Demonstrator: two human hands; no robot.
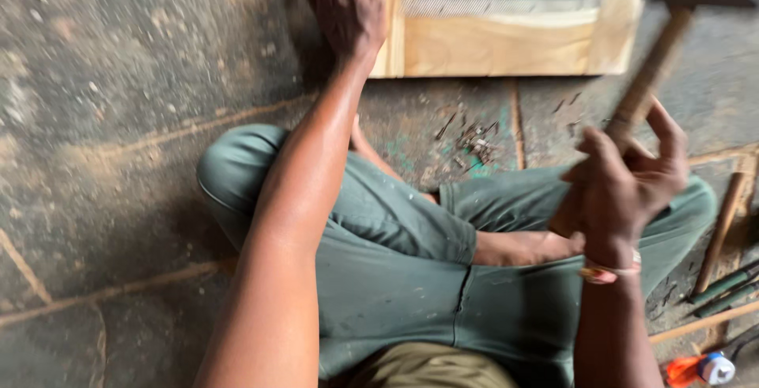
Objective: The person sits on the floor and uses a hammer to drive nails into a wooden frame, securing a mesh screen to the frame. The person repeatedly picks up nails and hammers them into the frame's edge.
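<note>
Your right hand (624, 186) is closed around the pale wooden handle of a hammer (644, 83), fingers wrapped and the forefinger partly lifted; the hammer is raised and tilted up to the right, its dark metal head blurred near the top right corner; a thin band sits at that wrist. Your left hand (344, 4) reaches forward with fingers bent and rests against the left upright of a light-coloured wooden frame with wire mesh (498, 44); whether it grips anything small you cannot tell, as the hand is blurred. The frame lies on the rough grey concrete floor (111, 119) at the top of the view, just beyond your folded legs in green trousers (395, 261). A small heap of dark nails (474, 143) lies on the floor between your knees and the frame; a second wooden-handled tool (721, 230) and several thin rods lie at the right edge; a small orange and white object (704, 370) lies at the lower right corner.
</note>
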